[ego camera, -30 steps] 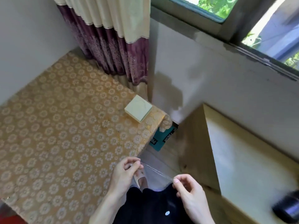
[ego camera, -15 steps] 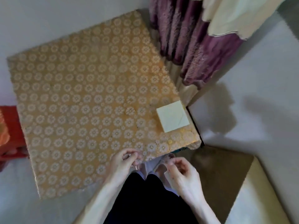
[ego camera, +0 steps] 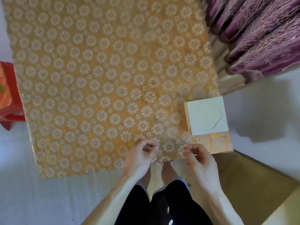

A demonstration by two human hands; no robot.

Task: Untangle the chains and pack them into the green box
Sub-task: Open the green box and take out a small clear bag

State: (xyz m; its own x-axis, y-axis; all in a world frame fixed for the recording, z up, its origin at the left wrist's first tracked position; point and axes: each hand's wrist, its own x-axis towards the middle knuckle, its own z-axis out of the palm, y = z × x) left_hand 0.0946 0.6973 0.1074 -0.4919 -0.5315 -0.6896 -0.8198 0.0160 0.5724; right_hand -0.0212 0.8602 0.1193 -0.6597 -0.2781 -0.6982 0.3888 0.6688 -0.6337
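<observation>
The pale green box (ego camera: 206, 117) lies closed on the near right corner of the table (ego camera: 97, 75), which carries a gold cloth with white flowers. My left hand (ego camera: 139, 156) and my right hand (ego camera: 199, 161) hover over the table's near edge, a hand's width apart, each with thumb and forefinger pinched. A thin chain ran between them a moment ago; here it is too fine to make out against the cloth.
Purple and cream curtains (ego camera: 259, 34) hang at the far right. A red object (ego camera: 9, 98) stands left of the table. A wooden surface (ego camera: 253, 189) lies at the near right. My legs in black trousers (ego camera: 162, 207) and bare feet show below.
My view has swung down and left over the table. Both hands have moved from beside the table to above its near edge and come closer together.
</observation>
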